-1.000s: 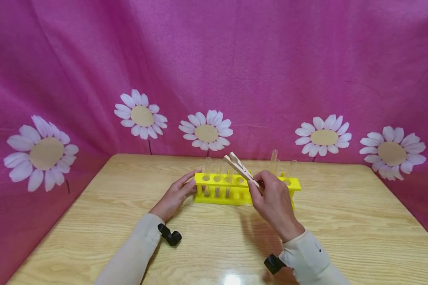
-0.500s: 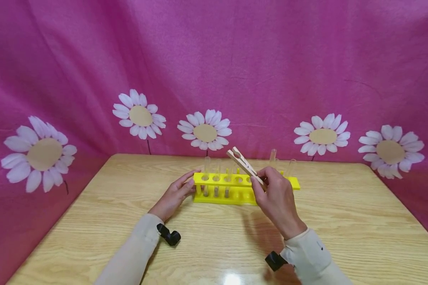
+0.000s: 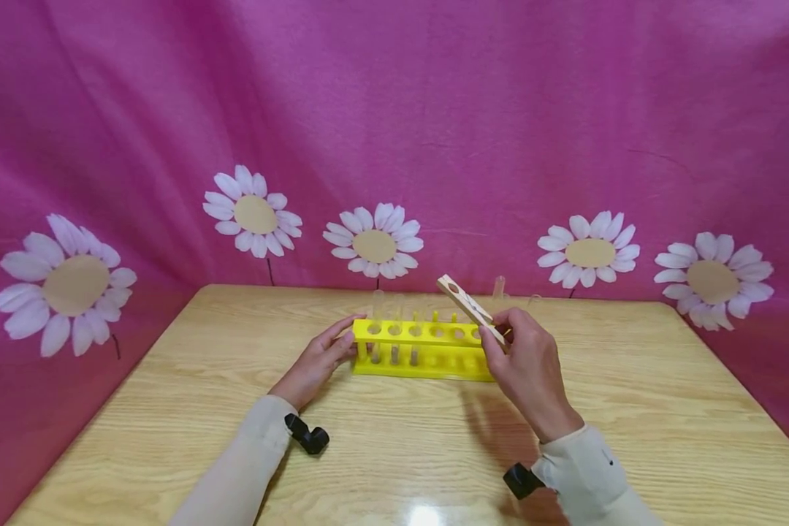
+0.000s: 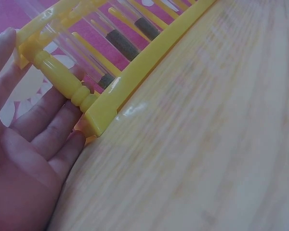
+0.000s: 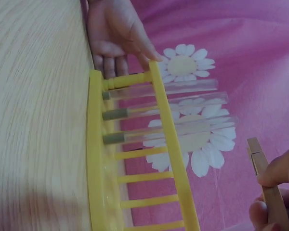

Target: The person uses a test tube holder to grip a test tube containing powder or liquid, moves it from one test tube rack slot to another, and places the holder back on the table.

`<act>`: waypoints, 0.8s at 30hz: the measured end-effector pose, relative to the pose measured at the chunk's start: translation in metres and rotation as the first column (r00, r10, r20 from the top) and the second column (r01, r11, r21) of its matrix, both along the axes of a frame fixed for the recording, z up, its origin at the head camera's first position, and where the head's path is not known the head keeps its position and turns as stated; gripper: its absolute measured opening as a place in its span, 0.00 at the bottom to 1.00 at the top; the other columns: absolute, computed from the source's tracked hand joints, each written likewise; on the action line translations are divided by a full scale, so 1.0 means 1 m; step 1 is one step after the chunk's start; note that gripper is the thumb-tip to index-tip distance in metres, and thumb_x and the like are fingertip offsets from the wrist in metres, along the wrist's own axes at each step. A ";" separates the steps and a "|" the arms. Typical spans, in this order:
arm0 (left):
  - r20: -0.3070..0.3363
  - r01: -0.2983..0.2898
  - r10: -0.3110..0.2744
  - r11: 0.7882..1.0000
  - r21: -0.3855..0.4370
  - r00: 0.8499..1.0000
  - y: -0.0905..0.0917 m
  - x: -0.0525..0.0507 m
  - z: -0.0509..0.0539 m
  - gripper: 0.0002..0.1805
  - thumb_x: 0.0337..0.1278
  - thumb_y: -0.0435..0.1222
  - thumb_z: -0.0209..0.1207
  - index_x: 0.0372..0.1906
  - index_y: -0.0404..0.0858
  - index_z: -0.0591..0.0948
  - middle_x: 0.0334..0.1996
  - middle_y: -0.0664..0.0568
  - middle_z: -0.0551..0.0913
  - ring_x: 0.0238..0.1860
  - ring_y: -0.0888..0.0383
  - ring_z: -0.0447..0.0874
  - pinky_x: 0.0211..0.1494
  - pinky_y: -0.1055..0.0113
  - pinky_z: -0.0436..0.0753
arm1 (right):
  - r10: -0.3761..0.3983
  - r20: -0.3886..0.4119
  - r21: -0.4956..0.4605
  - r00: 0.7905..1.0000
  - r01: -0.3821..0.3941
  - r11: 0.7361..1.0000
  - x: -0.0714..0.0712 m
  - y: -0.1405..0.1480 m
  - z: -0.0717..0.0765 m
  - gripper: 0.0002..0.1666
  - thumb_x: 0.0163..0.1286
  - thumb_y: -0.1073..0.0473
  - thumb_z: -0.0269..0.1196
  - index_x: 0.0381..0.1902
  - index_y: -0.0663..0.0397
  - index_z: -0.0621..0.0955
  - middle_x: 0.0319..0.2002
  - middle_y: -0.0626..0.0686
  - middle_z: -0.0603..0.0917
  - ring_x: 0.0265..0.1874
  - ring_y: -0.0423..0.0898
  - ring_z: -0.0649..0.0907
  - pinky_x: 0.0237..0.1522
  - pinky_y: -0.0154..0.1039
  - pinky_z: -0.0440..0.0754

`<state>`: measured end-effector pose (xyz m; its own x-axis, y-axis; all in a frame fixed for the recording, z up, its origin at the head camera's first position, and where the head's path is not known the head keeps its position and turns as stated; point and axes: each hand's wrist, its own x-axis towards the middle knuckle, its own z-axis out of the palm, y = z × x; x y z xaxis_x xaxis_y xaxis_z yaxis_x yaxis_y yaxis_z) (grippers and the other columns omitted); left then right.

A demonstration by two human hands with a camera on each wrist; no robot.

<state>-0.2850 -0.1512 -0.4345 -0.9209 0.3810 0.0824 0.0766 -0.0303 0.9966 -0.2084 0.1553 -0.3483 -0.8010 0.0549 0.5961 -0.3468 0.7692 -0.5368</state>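
A yellow test tube rack [image 3: 427, 371] stands on the table. My left hand [image 3: 315, 361] grips its left end, thumb at the top bar and fingers [image 4: 50, 134] behind the end post [image 4: 62, 79]. Several clear test tubes [image 3: 376, 310] rise from the rack; the left ones hold dark grey material [image 5: 115, 114] at the bottom. Over the rack's right part, my right hand [image 3: 526, 369] pinches a wooden test tube holder [image 3: 463, 299], tilted up and left with nothing in its tip. That hand hides the rack's right end. Tube rims [image 3: 499, 287] show behind it.
The wooden table [image 3: 394, 438] extends in front of and around the rack. Behind it hangs a pink cloth [image 3: 473, 146] printed with white daisies. Each sleeve carries a small black camera mount, one at the left wrist [image 3: 307, 434] and one at the right [image 3: 522, 480].
My right hand has moved right, taking the test tube holder along, and the holder has turned so its prongs look closer together. The left hand stays on the rack's end.
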 end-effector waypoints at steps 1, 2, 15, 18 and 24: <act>0.002 0.000 0.000 1.000 -0.002 1.000 0.000 0.000 0.000 0.29 0.71 0.50 0.49 0.73 0.49 0.63 0.69 0.51 0.66 0.59 0.48 0.73 0.68 0.54 0.67 | -0.002 0.008 -0.001 1.000 0.002 1.000 0.000 0.002 0.000 0.10 0.62 0.63 0.68 0.38 0.59 0.78 0.30 0.53 0.78 0.25 0.47 0.73 0.22 0.33 0.74; -0.004 0.004 -0.004 1.000 -0.005 1.000 0.000 0.000 0.000 0.29 0.72 0.50 0.48 0.73 0.48 0.63 0.69 0.50 0.65 0.59 0.47 0.73 0.68 0.53 0.67 | -0.003 0.015 -0.003 1.000 0.003 1.000 0.001 0.003 0.001 0.11 0.62 0.63 0.68 0.39 0.59 0.78 0.30 0.53 0.78 0.25 0.47 0.73 0.21 0.33 0.75; 0.004 0.006 -0.006 1.000 -0.003 1.000 0.000 0.003 0.000 0.30 0.71 0.50 0.48 0.74 0.47 0.61 0.70 0.54 0.64 0.62 0.46 0.70 0.69 0.54 0.67 | -0.017 0.005 0.008 1.000 0.017 1.000 0.007 0.023 0.018 0.12 0.62 0.59 0.69 0.41 0.60 0.83 0.33 0.54 0.80 0.28 0.47 0.79 0.23 0.34 0.79; 0.005 0.012 -0.012 1.000 0.007 1.000 0.000 0.004 0.000 0.30 0.72 0.49 0.48 0.74 0.47 0.61 0.69 0.51 0.65 0.61 0.44 0.70 0.69 0.52 0.66 | -0.034 -0.015 0.012 0.999 0.034 0.999 0.008 0.029 0.024 0.13 0.63 0.58 0.69 0.43 0.59 0.84 0.32 0.54 0.80 0.28 0.47 0.79 0.25 0.34 0.78; -0.001 0.014 -0.014 1.000 -0.015 1.000 0.000 0.002 0.001 0.30 0.71 0.51 0.48 0.74 0.48 0.61 0.69 0.51 0.65 0.60 0.44 0.71 0.70 0.51 0.64 | -0.085 -0.046 0.008 0.995 0.085 0.996 0.010 0.043 0.033 0.16 0.65 0.59 0.67 0.49 0.61 0.83 0.29 0.54 0.79 0.28 0.48 0.78 0.24 0.33 0.76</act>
